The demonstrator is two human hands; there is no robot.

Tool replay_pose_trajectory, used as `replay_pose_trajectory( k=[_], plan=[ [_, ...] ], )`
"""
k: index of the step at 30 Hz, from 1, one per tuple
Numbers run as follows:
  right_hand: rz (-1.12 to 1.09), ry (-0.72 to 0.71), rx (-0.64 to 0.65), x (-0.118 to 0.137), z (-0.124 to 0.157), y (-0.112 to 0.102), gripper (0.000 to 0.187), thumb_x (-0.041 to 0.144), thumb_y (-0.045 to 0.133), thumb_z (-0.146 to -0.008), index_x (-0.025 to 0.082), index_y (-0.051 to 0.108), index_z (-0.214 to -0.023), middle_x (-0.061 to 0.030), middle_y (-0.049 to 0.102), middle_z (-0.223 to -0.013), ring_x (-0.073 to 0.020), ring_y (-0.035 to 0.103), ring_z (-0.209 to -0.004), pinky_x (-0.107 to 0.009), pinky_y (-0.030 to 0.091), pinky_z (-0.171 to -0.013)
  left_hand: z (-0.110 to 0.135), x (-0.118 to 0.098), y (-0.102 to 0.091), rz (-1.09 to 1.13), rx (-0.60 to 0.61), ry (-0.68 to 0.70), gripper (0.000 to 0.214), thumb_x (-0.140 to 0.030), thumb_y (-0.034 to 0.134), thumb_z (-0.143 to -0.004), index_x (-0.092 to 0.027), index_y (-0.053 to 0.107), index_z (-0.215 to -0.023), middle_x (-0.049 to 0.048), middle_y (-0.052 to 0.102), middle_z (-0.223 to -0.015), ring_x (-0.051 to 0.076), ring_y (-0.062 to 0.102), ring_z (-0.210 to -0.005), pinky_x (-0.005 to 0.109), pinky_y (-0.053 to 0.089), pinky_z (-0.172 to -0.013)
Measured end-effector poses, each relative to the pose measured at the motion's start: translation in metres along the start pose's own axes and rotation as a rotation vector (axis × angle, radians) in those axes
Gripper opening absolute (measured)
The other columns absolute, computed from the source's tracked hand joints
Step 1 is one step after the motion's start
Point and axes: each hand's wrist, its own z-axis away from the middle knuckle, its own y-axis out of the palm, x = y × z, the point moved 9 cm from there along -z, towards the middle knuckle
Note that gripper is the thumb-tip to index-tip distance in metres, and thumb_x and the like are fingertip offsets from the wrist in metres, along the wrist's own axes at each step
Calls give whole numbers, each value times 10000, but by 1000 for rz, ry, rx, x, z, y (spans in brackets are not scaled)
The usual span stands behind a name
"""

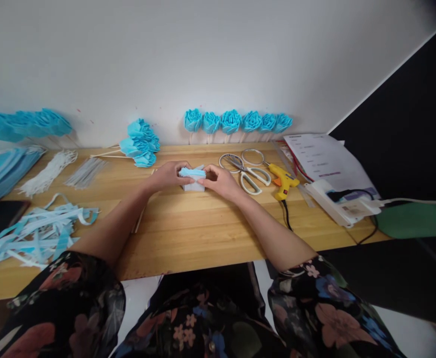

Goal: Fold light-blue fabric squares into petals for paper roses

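Note:
Between both hands, just above the wooden table (199,233), is a small stack of folded blue and white sheet material (193,175). My left hand (168,176) grips its left side, thumb in front and fingers behind. On the right side my right hand (221,181) pinches it, the two thumbs close together at the front. The blue side shows on top, and a paler layer hangs below the thumbs. Right of my right hand lie scissors (251,179) with white handles and a yellow glue gun (283,181). A thin stick (139,221) lies beneath my left forearm.
Several blue fabric flowers (231,122) lean on the wall, with a bunch (141,141) lying nearer. Face masks (9,171), white ear loops (50,174), thin wires (85,172), cut strips (42,231) and a phone (1,221) occupy the left. At right are a power strip (332,204) and papers (322,154).

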Motion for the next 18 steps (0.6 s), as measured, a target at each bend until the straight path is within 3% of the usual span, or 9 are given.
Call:
replay_pose_trajectory(
  k=[8, 11, 13, 16, 18],
  plan=[
    [-50, -34, -96, 1, 1, -2, 241, 425, 669, -766, 219, 551, -807, -15, 654, -860, -184, 609, -848, -313, 477, -778, 1, -6, -6, -84, -93, 19, 343, -520, 665, -738, -191, 577, -776, -27, 537, -628, 141, 480, -623, 254, 307, -567],
    [-81, -40, -153, 0, 0, -7, 226, 401, 676, -766, 221, 555, -829, -24, 665, -878, -190, 633, -859, -337, 510, -807, 0, -4, -7, -65, -160, 1, 346, -505, 693, -743, -186, 562, -776, -10, 571, -668, 158, 528, -671, 268, 353, -600],
    [-112, -24, -216, -2, -2, -19, 258, 376, 677, -772, 224, 590, -961, -31, 681, -903, -196, 647, -860, -354, 535, -814, -1, -2, -6, 90, -194, 15, 378, -506, 719, -744, -177, 569, -855, 22, 643, -784, 184, 601, -774, 284, 433, -677],
    [-210, -3, -359, -9, -6, -49, 529, 392, 652, -827, 257, 509, -1318, -54, 713, -1014, -213, 671, -952, -374, 567, -835, -2, -1, -3, 481, -192, 32, 486, -533, 693, -804, -170, 566, -1102, 105, 701, -1077, 226, 665, -1002, 354, 517, -861],
    [-272, -24, -441, -12, -8, -69, 574, 445, 623, -854, 261, 478, -1378, -74, 699, -1159, -229, 659, -1099, -393, 575, -886, -5, 1, 3, 671, -149, -28, 544, -556, 626, -866, -181, 534, -1248, 151, 676, -1231, 247, 663, -1108, 398, 528, -935]
  ],
)
